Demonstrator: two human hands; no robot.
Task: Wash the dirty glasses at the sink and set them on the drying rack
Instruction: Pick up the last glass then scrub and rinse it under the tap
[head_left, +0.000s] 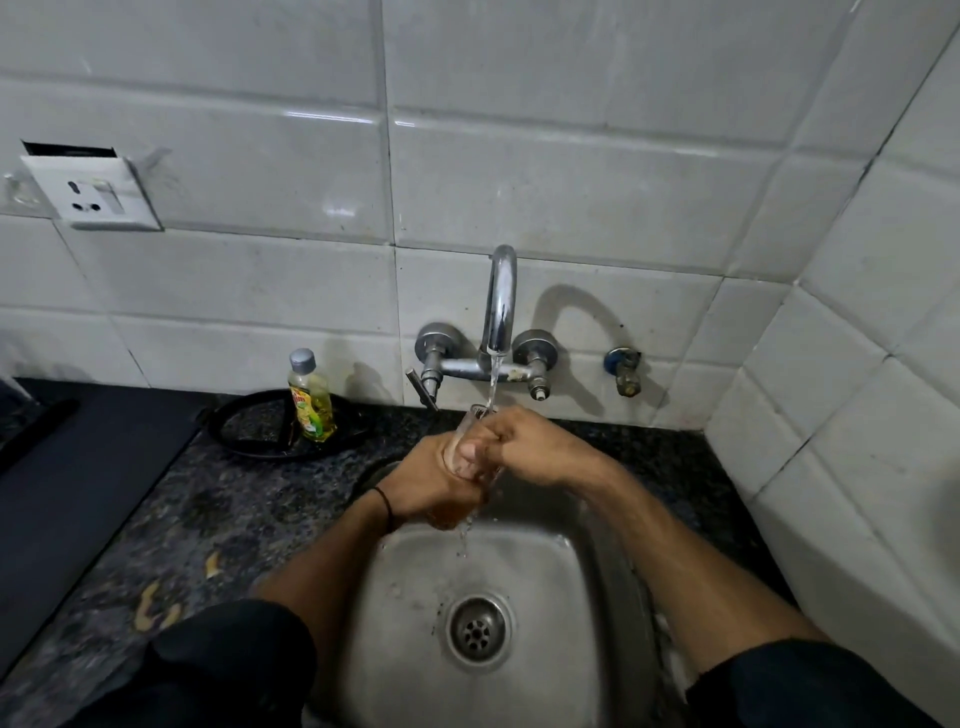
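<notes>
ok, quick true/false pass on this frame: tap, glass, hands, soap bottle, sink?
1. Water runs from the tap onto the glass. True.
2. The left hand and right hand both grip the glass. True.
3. The dish soap bottle lies in the sink. False: it stands upright on the counter, left of the tap.
4. The sink is full of water. False: the drain strainer is uncovered and the basin is only wet.

left grip (434, 480): wrapped round glass (474, 418) | right grip (527, 441): fingers curled on glass
</notes>
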